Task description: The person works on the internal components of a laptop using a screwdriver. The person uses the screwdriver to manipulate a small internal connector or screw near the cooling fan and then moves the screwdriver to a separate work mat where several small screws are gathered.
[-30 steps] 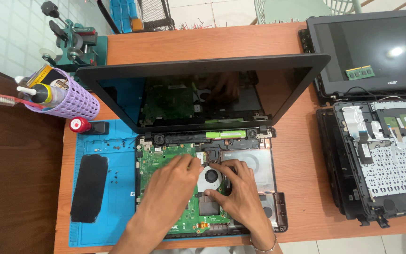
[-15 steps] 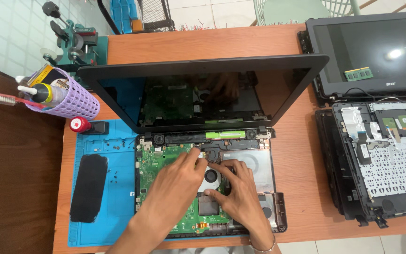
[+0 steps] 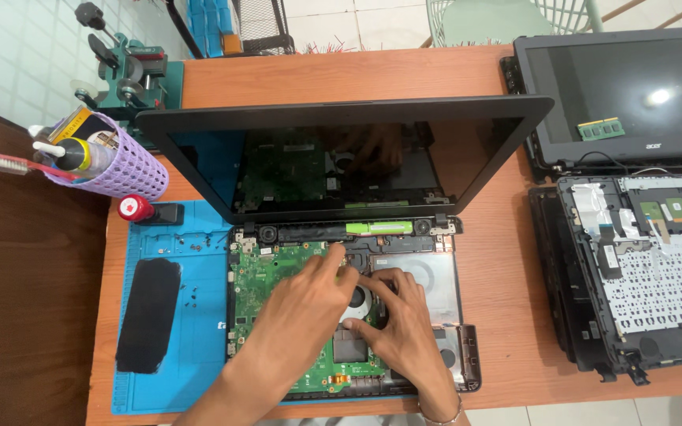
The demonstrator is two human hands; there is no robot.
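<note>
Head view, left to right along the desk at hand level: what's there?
Black pad on the blue mat → green motherboard → left hand → right hand → bare wooden desk → second dismantled laptop base.

Bright, even daylight fills the scene, and shadows stay soft. A white glare spot sits on the far right dark screen [image 3: 657, 96]. The open laptop screen [image 3: 341, 162] mirrors the hands faintly. Focus is sharp; the edges bend slightly.
</note>
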